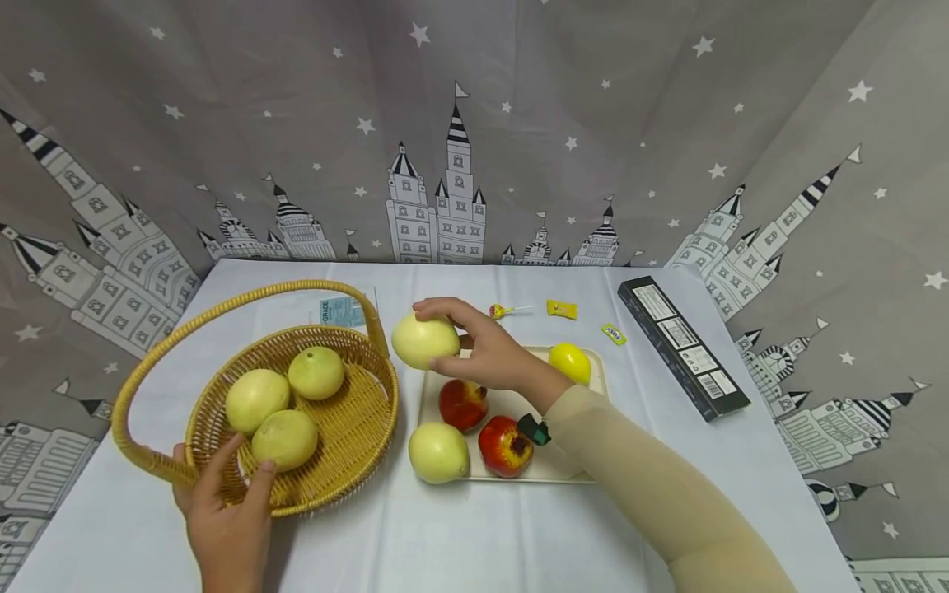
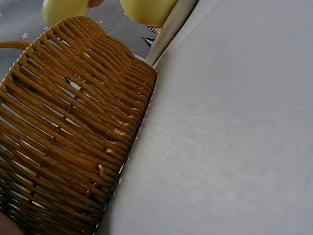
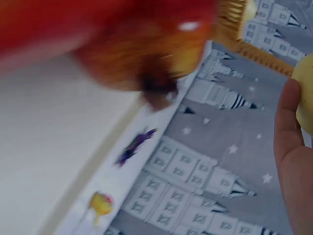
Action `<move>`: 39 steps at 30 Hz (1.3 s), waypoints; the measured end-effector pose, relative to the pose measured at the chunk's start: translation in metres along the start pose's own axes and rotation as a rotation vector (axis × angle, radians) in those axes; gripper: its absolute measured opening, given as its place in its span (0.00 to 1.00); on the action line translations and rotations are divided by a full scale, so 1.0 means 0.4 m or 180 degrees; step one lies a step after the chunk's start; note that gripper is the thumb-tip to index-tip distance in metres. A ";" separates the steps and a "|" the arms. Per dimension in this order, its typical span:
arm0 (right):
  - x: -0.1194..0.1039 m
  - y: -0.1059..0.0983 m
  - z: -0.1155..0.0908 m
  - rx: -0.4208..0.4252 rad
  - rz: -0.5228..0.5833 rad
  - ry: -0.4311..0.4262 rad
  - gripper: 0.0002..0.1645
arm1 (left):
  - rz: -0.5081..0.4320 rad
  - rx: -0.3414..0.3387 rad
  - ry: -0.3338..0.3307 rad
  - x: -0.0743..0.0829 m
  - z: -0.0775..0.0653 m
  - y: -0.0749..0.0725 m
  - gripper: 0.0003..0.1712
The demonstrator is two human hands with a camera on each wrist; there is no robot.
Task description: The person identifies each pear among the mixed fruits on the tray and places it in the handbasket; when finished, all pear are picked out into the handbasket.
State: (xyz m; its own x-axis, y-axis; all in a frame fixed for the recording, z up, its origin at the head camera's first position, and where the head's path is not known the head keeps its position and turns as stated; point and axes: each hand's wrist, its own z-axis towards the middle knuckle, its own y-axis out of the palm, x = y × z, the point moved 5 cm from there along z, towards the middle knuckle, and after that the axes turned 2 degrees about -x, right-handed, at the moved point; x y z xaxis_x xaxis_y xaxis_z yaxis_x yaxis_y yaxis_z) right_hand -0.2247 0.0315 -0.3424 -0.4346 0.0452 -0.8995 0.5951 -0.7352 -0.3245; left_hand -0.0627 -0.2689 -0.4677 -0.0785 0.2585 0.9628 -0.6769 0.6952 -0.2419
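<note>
My right hand (image 1: pixel 482 346) holds a pale yellow pomelo-like fruit (image 1: pixel 424 341) in the air, between the wicker basket and the tray. In the right wrist view that fruit (image 3: pixel 305 93) shows at the right edge. The left hand (image 1: pixel 226 511) grips the near left rim of the wicker basket (image 1: pixel 356 436), its fingertips beside the nearest fruit. Inside the basket lie three similar pale yellow fruits (image 1: pixel 315 373). Another pale yellow fruit (image 1: pixel 438 453) sits at the near left corner of the cream tray (image 1: pixel 552 469). The left wrist view shows mostly the basket's woven side (image 2: pixel 73 132).
Two red pomegranates (image 1: pixel 506 446) and a yellow lemon (image 1: pixel 570 362) are on the tray. Behind it lie a lollipop (image 1: pixel 498 311) and two yellow wrapped sweets (image 1: pixel 561 309). A long black box (image 1: pixel 682 347) lies at right, a blue card (image 1: pixel 343 311) behind the basket.
</note>
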 end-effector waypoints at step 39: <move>0.061 0.316 0.257 -0.0503 -0.0567 0.0424 0.34 | -0.0116 -0.0059 0.0364 0.004 0.006 -0.002 0.27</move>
State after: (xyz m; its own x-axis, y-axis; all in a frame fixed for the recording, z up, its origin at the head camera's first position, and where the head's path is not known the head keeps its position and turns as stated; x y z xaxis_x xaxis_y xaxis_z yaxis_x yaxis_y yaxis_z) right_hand -0.2296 -0.1297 -0.3752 -0.4554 0.2607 -0.8513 0.6199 -0.5934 -0.5134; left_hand -0.0640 -0.2708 -0.4657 0.0305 0.3070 0.9512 -0.6641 0.7175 -0.2102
